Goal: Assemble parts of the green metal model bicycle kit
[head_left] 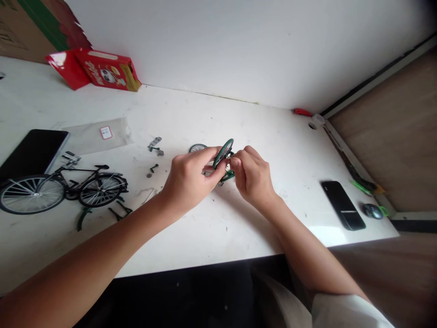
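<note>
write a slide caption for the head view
Left hand and right hand hold a green model wheel over a white table, black model bicycle nearby.

Mid tabletop: small wheel (223,152) pinched betw. left hand (189,180) & right hand (252,177), just above the surface. Second wheel (197,147) lies flat right behind left hand; loose parts (155,145) further left. Model bike (61,184) stands at left edge, tablet (32,152) behind it, plastic bag (97,134) to tablet's right. Box (102,68) at far left corner, against wall. Phone (343,205) nr near right corner, small gadget (372,210) just right of it, by right edge.
</note>
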Demonstrator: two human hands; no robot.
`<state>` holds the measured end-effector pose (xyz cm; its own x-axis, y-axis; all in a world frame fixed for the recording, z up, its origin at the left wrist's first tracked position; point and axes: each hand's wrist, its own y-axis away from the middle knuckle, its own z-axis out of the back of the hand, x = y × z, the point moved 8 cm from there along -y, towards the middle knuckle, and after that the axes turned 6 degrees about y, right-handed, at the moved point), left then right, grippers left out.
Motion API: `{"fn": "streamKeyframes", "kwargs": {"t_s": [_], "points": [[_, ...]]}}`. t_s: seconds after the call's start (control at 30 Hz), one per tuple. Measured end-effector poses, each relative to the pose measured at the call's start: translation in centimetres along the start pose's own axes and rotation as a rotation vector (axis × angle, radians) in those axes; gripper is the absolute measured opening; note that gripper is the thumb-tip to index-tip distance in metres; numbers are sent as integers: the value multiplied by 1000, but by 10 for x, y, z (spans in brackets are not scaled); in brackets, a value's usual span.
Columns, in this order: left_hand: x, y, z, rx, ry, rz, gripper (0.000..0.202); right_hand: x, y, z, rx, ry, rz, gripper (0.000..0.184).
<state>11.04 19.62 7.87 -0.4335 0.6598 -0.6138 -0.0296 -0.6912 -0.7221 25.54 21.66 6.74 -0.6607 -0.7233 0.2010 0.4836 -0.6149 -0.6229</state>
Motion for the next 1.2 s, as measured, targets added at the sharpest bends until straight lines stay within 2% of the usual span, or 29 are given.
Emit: {"fn": "streamKeyframes", "kwargs": {"t_s": [0.17,0.3,0.47,0.67,0.9,1.03,1.2], "points": [[-3,1,-3,18,19,3,7,0,0,9,-87,8,31,21],[-5,0,-3,33,76,26,12,-4,0,14,-128,-44,-14,15],[0,-1,-7,101,278,133,26,-12,1,18,-200,-171,-112,13],[10,4,-14,150,425,267,20,-16,1,16,-206,-282,-175,11],[3,-5,-5,160,289,208,34,-16,1,19,-228,-260,-154,9],[-2,-6,-2,145,253,157,35,-17,3,21,-279,-284,-137,9],[-5,-3,-2,112,181,122,35,-14,3,21,-278,-209,-91,10]]}}
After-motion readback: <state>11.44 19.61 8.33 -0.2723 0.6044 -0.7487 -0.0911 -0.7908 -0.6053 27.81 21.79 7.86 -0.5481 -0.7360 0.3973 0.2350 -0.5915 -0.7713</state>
